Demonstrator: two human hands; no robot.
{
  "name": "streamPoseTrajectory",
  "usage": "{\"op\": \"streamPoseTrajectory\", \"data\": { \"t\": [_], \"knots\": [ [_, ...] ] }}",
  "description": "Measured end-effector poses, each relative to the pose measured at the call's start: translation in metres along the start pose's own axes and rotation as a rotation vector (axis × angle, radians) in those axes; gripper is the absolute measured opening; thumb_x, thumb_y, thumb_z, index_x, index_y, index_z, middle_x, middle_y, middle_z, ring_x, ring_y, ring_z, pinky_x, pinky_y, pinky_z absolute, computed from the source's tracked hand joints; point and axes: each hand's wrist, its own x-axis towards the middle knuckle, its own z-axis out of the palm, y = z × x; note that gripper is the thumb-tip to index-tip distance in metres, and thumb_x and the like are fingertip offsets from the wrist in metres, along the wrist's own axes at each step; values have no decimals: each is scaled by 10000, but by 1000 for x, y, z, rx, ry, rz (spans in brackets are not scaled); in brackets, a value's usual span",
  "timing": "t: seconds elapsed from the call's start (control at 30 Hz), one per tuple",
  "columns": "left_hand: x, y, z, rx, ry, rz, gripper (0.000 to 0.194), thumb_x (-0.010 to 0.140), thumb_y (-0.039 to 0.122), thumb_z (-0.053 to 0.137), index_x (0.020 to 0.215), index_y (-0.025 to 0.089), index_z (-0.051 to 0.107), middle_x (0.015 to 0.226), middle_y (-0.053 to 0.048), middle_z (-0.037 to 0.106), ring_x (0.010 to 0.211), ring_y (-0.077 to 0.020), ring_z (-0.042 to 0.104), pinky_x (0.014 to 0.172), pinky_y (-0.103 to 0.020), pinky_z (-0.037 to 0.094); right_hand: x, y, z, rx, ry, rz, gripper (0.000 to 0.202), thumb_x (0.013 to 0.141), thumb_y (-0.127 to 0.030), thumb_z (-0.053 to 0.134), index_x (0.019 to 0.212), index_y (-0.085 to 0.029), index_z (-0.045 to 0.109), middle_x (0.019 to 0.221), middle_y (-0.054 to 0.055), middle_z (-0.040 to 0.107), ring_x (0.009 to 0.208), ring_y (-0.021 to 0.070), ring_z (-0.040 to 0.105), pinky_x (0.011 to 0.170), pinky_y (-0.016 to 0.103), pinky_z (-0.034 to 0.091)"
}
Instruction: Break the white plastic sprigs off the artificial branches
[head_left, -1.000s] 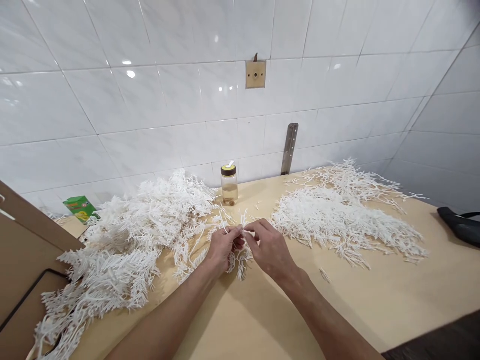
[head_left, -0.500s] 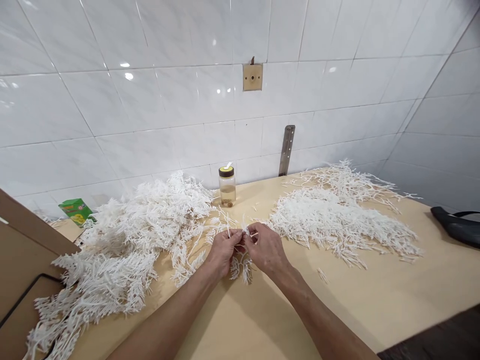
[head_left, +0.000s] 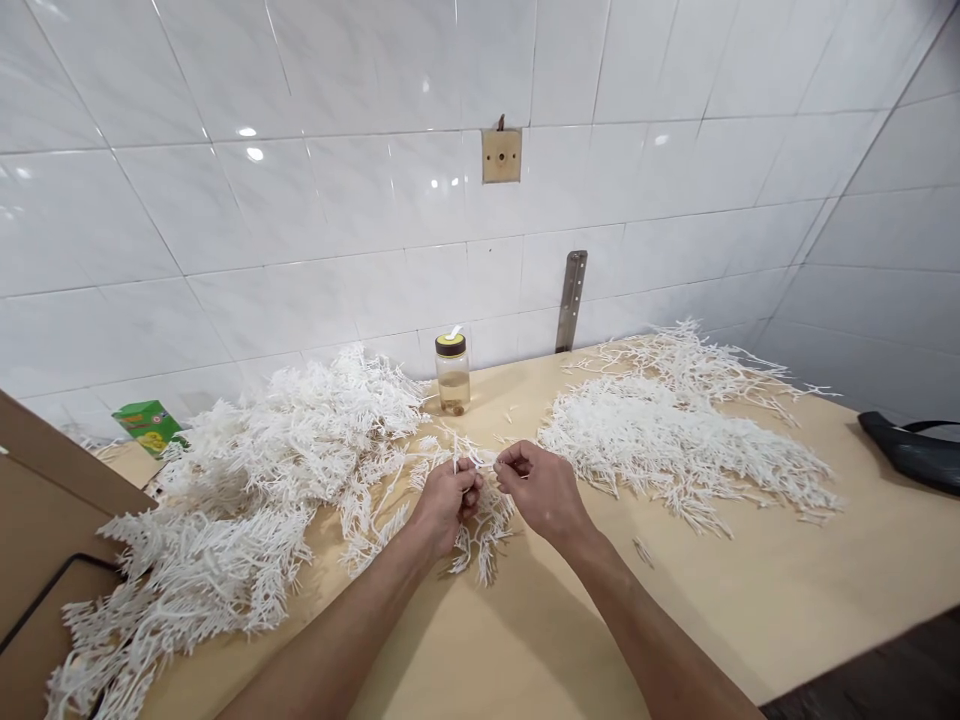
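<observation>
My left hand (head_left: 445,502) is closed round a white branching sprig (head_left: 484,545), plastic-looking, whose thin forked tips hang down below the fingers. A little to its right, my right hand (head_left: 546,495) has thumb and forefinger pinched on a thin white strand that runs between the two hands. Whether that strand is still joined to the sprig I cannot tell. To the left of the hands lies a tall tangled heap of white branching sprigs (head_left: 292,450). On the right is a flatter pile of short white pieces (head_left: 660,435).
Thin bare-looking white stems (head_left: 712,365) lie behind the right pile. A clear jar (head_left: 454,388) with a dark and yellow lid stands near the tiled wall. A green box (head_left: 148,425) and a cardboard box (head_left: 52,530) are at the left, a black sandal-like object (head_left: 911,450) at the right.
My right hand has drawn a little to the right, opening a gap between the hands with a white strand across it. The hanging sprig tips have swung lower and spread out.
</observation>
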Motion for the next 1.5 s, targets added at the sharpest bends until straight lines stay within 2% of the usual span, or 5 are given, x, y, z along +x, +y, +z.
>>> {"op": "streamPoseTrajectory", "data": {
  "t": [0.4,0.67,0.8,0.93,1.5],
  "knots": [
    [-7,12,2,30,120,91,437,633,421,777,632,207,396,474,113,265,425,-44,201,436,-225,150,-11,-5,7,-100,16,-543,170,867,-112,463,751,-198,552,918,81,657,885,176,639,771,305,524],
    [-3,13,-4,-43,93,149,484,559,447,838,629,197,429,492,113,287,417,-32,182,422,-222,129,-7,6,4,137,-78,94,308,872,-457,556,935,-164,628,803,70,671,703,196,664,552,318,590],
    [-2,8,-3,52,47,119,409,586,430,819,637,183,497,485,100,327,416,-40,220,423,-221,150,3,5,-12,-12,135,-136,318,880,-450,560,1005,-172,654,989,112,670,834,206,637,602,315,595],
    [-2,5,-1,158,32,84,354,614,367,789,602,187,484,477,87,358,421,-52,278,427,-213,206,7,1,-19,-83,-94,-277,250,893,-386,562,1011,-208,693,1060,94,670,858,183,640,655,289,579],
    [-1,1,0,357,3,101,323,634,398,769,596,183,531,482,75,378,429,-64,296,431,-212,214,12,7,-10,-383,-184,-174,189,882,-217,514,742,-205,640,694,13,667,647,164,595,611,272,396]
  ]
}}
